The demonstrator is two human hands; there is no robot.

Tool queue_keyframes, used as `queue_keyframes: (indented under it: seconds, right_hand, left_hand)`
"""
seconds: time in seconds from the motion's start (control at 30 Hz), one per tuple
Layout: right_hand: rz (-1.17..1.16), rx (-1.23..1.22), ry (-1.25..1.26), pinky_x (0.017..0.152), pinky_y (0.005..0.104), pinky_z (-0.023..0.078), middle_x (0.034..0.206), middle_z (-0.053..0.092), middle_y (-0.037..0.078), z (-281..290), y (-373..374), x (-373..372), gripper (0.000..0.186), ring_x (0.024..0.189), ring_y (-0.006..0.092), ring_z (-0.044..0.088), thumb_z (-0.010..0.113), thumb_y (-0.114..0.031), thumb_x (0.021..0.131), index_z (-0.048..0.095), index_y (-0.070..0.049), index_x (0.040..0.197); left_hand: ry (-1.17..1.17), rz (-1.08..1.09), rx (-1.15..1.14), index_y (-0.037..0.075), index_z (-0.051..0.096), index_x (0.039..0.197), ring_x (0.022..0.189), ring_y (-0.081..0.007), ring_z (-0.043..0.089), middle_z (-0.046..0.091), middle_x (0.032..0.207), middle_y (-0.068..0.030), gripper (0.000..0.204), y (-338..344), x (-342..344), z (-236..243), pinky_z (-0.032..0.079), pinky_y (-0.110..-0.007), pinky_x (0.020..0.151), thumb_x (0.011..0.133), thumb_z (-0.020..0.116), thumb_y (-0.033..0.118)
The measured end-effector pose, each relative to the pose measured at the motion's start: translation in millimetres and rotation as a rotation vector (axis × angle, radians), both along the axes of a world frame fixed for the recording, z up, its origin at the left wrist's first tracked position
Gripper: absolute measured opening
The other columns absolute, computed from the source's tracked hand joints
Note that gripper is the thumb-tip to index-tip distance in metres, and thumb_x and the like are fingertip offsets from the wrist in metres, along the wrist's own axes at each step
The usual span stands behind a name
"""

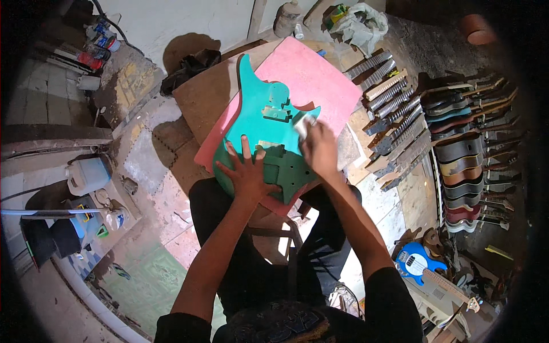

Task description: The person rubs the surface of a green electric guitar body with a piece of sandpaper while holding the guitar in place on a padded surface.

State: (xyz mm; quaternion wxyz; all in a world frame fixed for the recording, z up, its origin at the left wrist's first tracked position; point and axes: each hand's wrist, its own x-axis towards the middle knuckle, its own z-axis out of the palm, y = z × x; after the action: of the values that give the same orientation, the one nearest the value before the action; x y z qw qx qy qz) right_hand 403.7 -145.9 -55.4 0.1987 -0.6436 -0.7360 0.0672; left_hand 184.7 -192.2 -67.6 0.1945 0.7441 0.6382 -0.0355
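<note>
A teal electric guitar body [250, 118] with routed cavities and several holes lies flat on a pink sheet [320, 74]. My left hand [249, 172] rests on its lower part with the fingers spread, holding nothing. My right hand [321, 150] grips a small pale block [303, 124], held against the body's right edge near the pointed horn. The block is smeared by motion, so its exact kind does not show. Shadow from my arms covers the near end of the body.
A brown board [207, 97] lies under the pink sheet. Several guitar necks [394, 114] are lined up to the right. Beyond them stand racked guitar bodies [460, 166], with a blue guitar [416, 262] below. At left are a plastic jug [88, 174] and a stool-like block [128, 80].
</note>
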Motion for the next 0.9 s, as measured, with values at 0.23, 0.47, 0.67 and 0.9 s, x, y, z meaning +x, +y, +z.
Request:
queue_keyframes:
  seconds: [0.23, 0.47, 0.67, 0.9]
  right_hand:
    - [-0.112, -0.109, 0.003, 0.095, 0.0541, 0.050, 0.123, 0.063, 0.025, 9.3, 9.5, 1.2, 0.052, 0.111, 0.0459, 0.061, 0.070, -0.007, 0.085, 0.062, -0.006, 0.136]
    - [0.054, -0.036, 0.018, 0.099, 0.0522, 0.049, 0.131, 0.061, 0.023, -6.6, -42.3, -17.7, 0.057, 0.116, 0.0443, 0.061, 0.072, -0.010, 0.086, 0.061, -0.014, 0.141]
    - [-0.258, -0.134, 0.065, 0.096, 0.0521, 0.049, 0.124, 0.060, 0.024, 15.7, 44.1, 32.7, 0.051, 0.112, 0.0442, 0.059, 0.072, -0.010, 0.087, 0.060, -0.007, 0.136]
    - [0.014, -0.202, 0.112, 0.093, 0.0509, 0.051, 0.133, 0.059, 0.024, -18.5, -65.8, -24.0, 0.058, 0.110, 0.0439, 0.062, 0.075, -0.008, 0.081, 0.063, -0.018, 0.137]
  left_hand:
    - [-0.001, -0.015, 0.021, 0.024, 0.050, 0.148, 0.154, -0.0589, 0.001, 0.000, 0.171, -0.0170, 0.118, -0.3, -2.9, -4.1, 0.017, -0.091, 0.103, 0.047, 0.094, 0.068]
    - [0.027, -0.025, 0.032, 0.024, 0.047, 0.148, 0.153, -0.0600, 0.001, 0.000, 0.170, -0.0171, 0.120, 1.8, -3.6, -3.7, 0.018, -0.092, 0.101, 0.047, 0.094, 0.070]
    - [-0.034, -0.034, 0.083, 0.024, 0.045, 0.148, 0.152, -0.0605, 0.001, 0.000, 0.170, -0.0182, 0.121, 0.0, 2.1, -3.7, 0.020, -0.093, 0.100, 0.046, 0.094, 0.068]
    - [-0.043, -0.015, 0.092, 0.022, 0.050, 0.144, 0.153, -0.0586, 0.003, 0.002, 0.170, -0.0163, 0.115, -2.6, -1.6, -8.1, 0.020, -0.092, 0.100, 0.047, 0.095, 0.065]
